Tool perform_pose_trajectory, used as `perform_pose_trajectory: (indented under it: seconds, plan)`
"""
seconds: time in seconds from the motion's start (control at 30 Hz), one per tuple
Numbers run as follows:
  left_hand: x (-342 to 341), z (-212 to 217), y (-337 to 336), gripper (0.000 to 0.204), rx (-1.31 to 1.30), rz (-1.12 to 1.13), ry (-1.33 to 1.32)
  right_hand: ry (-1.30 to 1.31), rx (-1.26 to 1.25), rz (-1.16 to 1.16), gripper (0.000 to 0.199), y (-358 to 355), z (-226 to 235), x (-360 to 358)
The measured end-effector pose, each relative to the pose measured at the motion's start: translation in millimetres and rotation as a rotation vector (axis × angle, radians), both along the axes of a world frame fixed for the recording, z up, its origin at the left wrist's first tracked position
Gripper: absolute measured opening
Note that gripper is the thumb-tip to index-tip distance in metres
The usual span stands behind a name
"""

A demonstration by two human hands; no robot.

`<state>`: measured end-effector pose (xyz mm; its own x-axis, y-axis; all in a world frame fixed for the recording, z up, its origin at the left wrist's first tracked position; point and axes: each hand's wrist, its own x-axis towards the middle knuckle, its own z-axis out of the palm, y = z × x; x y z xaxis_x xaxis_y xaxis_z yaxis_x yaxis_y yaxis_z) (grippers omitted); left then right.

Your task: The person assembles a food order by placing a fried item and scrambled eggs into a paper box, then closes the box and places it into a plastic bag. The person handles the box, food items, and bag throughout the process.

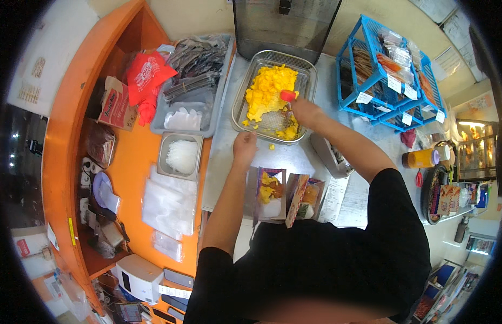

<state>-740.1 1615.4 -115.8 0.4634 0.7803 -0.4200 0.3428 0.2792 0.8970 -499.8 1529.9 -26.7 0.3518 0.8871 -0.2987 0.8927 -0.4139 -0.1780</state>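
A perforated metal tray stands on the counter, holding a heap of yellow scrambled egg. My right hand is closed around a red utensil over the tray's right side; its exact kind is partly hidden. By the tray's near left corner, my left hand has its fingers curled, and what they hold, if anything, does not show. Close to my body sits an open food box with white rice and yellow egg in it. Beside it another box holds food, partly covered by its patterned flap.
Blue baskets of packed goods stand at the back right. To the left, a grey tub holds dark plastic bags, near a metal container and clear bags. A grey device sits right of the tray, with a yellow bottle farther right.
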Motion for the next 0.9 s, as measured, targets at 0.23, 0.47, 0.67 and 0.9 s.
perform_pose_trajectory:
  seconds: [0.23, 0.47, 0.67, 0.9]
  plan:
    - [11.4, -27.7, 5.0, 0.017, 0.139, -0.013, 0.033, -0.083, -0.388, 0.348, 0.028, -9.0, -9.4, -7.9]
    - [16.8, -41.7, 9.0, 0.017, 0.231, 0.004, 0.039, 0.114, -0.075, 0.414, 0.017, -41.0, 10.2, -46.0]
    - [6.7, -28.5, 14.9, 0.021, 0.399, -0.038, 0.066, 0.073, -0.215, 0.448, 0.018, -17.4, -21.1, -28.2]
    - [-44.2, 64.2, -20.2, 0.024, 0.563, 0.007, -0.018, -0.074, -0.479, 0.593, 0.031, 5.6, -23.3, 26.1]
